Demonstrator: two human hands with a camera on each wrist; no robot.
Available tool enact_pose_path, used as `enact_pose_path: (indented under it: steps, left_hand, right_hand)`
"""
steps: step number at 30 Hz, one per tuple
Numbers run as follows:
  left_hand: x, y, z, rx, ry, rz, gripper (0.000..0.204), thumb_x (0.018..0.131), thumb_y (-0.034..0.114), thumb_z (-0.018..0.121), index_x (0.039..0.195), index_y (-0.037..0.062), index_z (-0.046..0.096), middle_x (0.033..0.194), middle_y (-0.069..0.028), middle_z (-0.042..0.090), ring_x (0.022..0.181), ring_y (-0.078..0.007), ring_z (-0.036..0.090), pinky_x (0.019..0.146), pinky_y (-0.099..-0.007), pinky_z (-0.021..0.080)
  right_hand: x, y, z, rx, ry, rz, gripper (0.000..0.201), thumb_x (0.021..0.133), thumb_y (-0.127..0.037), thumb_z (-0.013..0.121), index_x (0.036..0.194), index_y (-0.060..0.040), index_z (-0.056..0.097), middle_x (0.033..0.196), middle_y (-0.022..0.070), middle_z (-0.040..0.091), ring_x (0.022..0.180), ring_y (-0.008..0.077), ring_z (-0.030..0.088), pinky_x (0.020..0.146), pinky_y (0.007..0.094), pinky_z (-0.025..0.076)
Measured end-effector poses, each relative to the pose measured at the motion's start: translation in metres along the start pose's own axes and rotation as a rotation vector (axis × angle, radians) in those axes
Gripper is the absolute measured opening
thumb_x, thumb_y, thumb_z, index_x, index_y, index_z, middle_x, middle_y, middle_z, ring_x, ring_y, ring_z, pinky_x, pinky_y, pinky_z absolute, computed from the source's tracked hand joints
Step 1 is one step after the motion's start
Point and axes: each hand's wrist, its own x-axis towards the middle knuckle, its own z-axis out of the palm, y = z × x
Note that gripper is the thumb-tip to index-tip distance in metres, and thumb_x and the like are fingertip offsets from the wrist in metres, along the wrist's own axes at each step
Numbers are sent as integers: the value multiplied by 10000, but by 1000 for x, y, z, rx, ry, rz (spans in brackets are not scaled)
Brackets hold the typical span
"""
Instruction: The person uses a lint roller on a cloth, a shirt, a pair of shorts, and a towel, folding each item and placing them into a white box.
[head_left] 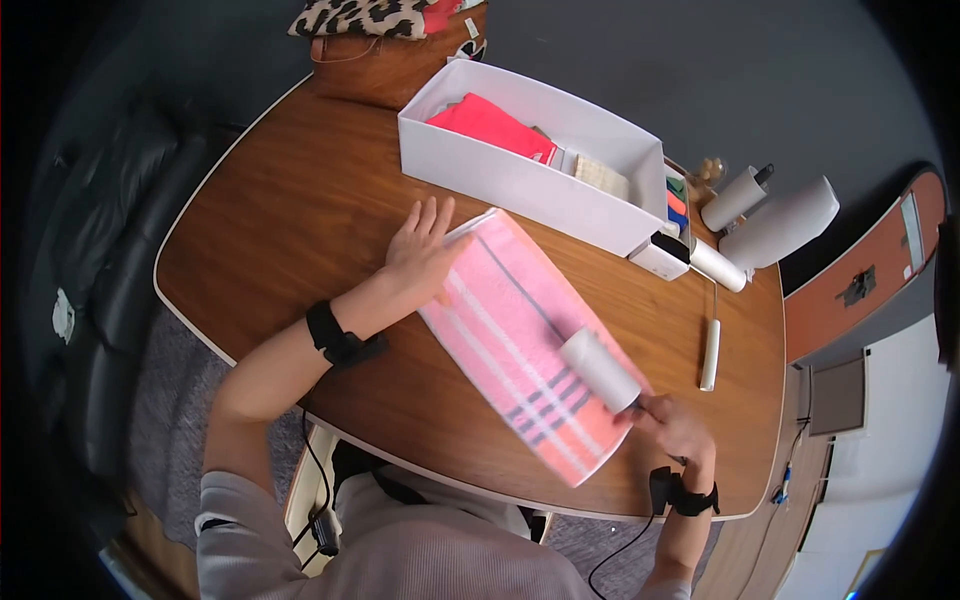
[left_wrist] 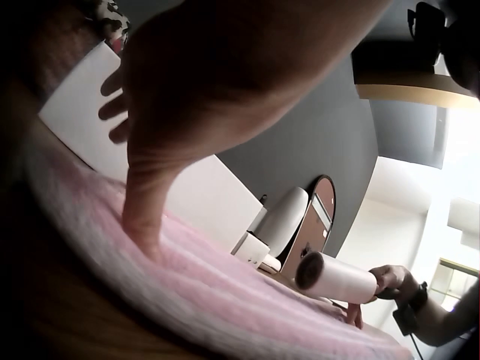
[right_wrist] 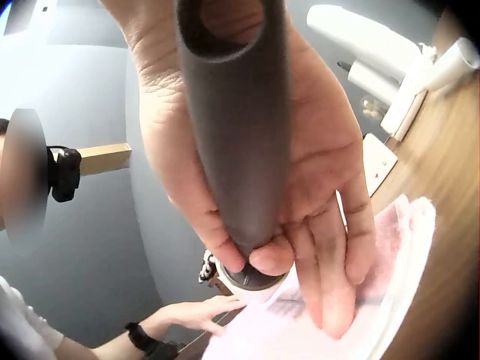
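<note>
A folded pink towel (head_left: 500,290) with white and grey stripes lies aslant on the table. My left hand (head_left: 420,258) is at its far left edge, thumb pressed down on the cloth (left_wrist: 150,236) and the other fingers extended. In my right hand (head_left: 678,428) is a lint roller (head_left: 600,370) with a white roll, over the towel's near right part. The right wrist view shows its dark grey handle (right_wrist: 236,135) lying along the palm, pinched near the roll by thumb and forefinger, while the other fingers extend toward the towel.
Behind the towel stands a white box (head_left: 530,190) holding a red cloth (head_left: 490,127) and a checked cloth (head_left: 602,178). To its right are white rolls (head_left: 735,200) and a small box (head_left: 660,257). A white handle (head_left: 710,355) on thin wire lies at the table's right.
</note>
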Motion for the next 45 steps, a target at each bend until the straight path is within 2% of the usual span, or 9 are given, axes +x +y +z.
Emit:
enact_pose_path:
  steps: [6,9,12,18,22,27,34,41,45]
  left_hand:
    - [5,44,-1,85,21,-227,473,662,317,692,992,10,548,1119,-224,489,1059,-329,465,824,-389,418]
    - [-29,66,-30,-381,-223,13,397,703,317,645,872,-29,551,850,-188,578,851,-328,563,665,-404,471]
    - [-61,92,0,-172,-177,25,592,649,407,678,957,-63,492,951,-236,512,934,-332,507,689,-417,456]
    - [-80,102,-5,-165,-250,78,1079,555,514,726,1270,-134,242,1239,-364,280,1208,-457,259,1012,-429,253]
    - [-62,88,14,-342,-143,335,1057,504,430,776,1289,-69,274,1319,-328,221,1277,-423,158,1048,-447,190]
    - [-13,57,14,-412,-284,646,1101,406,327,819,1340,88,288,1405,-179,194,1324,-319,108,1070,-443,136]
    - [-6,48,0,-361,-243,590,1034,426,264,811,1314,52,326,1390,-178,231,1321,-319,127,1046,-458,194]
    - [-63,72,21,404,139,-83,694,647,408,660,1065,-128,522,1239,-275,408,1053,-290,416,907,-388,348]
    - [-85,87,-3,-132,-177,-8,843,672,466,625,1179,-150,355,1253,-367,304,1140,-428,371,938,-421,345]
  right_hand:
    - [15,-41,45,482,-446,43,315,910,-247,422,1003,5,587,890,80,643,806,148,603,736,269,459]
    - [21,-42,60,478,-490,-153,320,906,-251,444,1018,18,578,915,93,637,783,139,602,697,252,468]
    - [20,-27,55,232,-365,-368,320,901,-247,456,1025,27,563,835,100,625,681,138,599,619,248,479]
    - [13,-10,16,363,-123,21,330,900,-278,445,976,29,540,627,85,562,516,151,564,494,298,457]
    - [30,-33,24,-168,38,58,387,883,-357,424,942,8,538,700,241,559,673,367,567,611,423,441]
    - [39,-17,40,-370,199,13,387,898,-343,382,950,13,521,782,269,566,764,411,548,668,466,428]
    - [42,45,8,-388,413,197,382,908,-314,359,924,34,517,758,272,569,750,438,535,657,484,425]
    - [38,-5,25,-687,736,344,303,878,-279,421,900,-3,544,587,217,566,563,373,573,517,472,448]
    - [46,-59,54,-515,460,28,285,859,-282,439,942,-19,507,551,172,553,519,347,567,483,452,452]
